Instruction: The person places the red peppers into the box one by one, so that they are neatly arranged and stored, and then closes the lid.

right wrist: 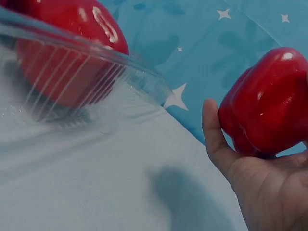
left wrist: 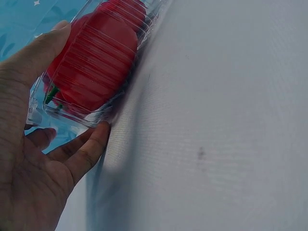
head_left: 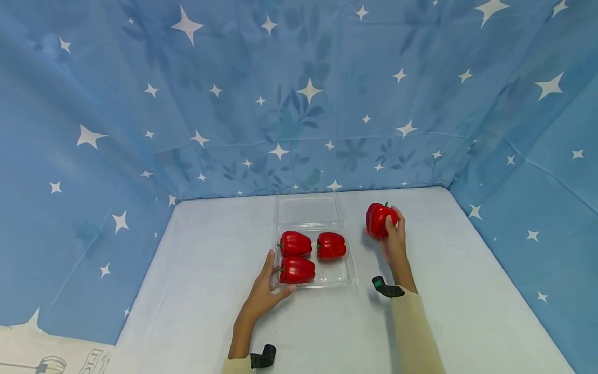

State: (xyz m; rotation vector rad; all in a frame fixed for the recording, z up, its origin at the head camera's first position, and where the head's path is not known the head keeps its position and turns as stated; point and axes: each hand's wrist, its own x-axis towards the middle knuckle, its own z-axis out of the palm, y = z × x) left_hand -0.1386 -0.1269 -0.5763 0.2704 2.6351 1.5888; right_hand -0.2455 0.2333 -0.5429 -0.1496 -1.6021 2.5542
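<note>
A clear plastic clamshell container (head_left: 334, 272) sits on the table with its lid (head_left: 308, 209) folded back. Inside lie three red bell peppers: back left (head_left: 296, 243), front left (head_left: 297, 269) and right (head_left: 331, 246). My left hand (head_left: 264, 293) holds the container's front left corner, thumb along the front and fingers at the left side. In the left wrist view, some of its fingertips (left wrist: 103, 127) touch the bottom edge. To the right of the container, my right hand (head_left: 393, 236) grips another red bell pepper (head_left: 376, 220) above the table, its green stem up.
A white cloth covers the table (head_left: 196, 291). Blue curtains (head_left: 303, 104) with white stars and leaves enclose the back and both sides. Dark bands are worn on the left wrist (head_left: 263, 357) and the right wrist (head_left: 389, 289).
</note>
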